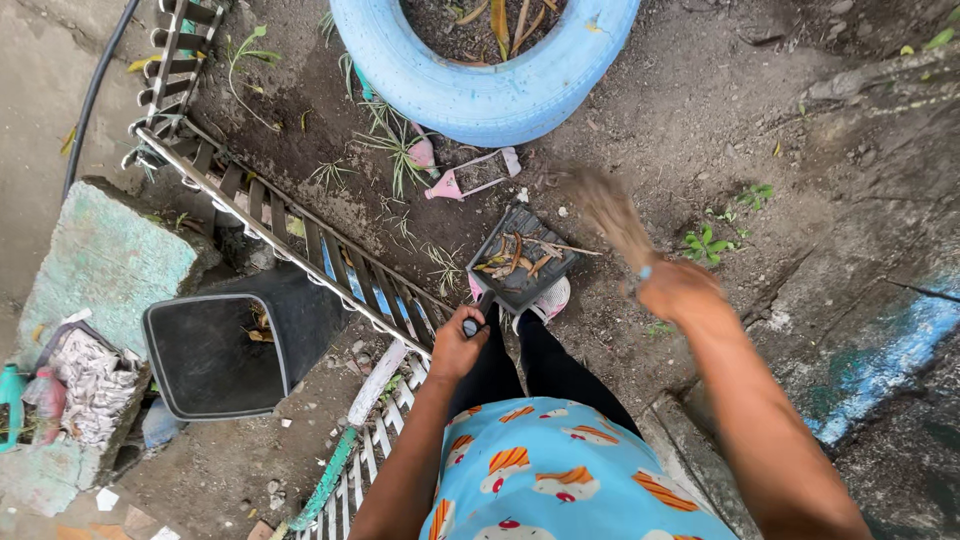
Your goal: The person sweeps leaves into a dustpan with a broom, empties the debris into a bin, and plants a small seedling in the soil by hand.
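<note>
A teal plastic bottle (10, 398) stands at the far-left edge.

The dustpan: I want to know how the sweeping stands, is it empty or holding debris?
Holding debris: dry leaves and twigs lie inside the dustpan, which the left hand holds by its handle.

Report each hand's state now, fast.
Left hand: closed on the dustpan handle.
Right hand: closed on the hand broom.

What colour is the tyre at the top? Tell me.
Light blue; the tyre shows in the head view.
</note>
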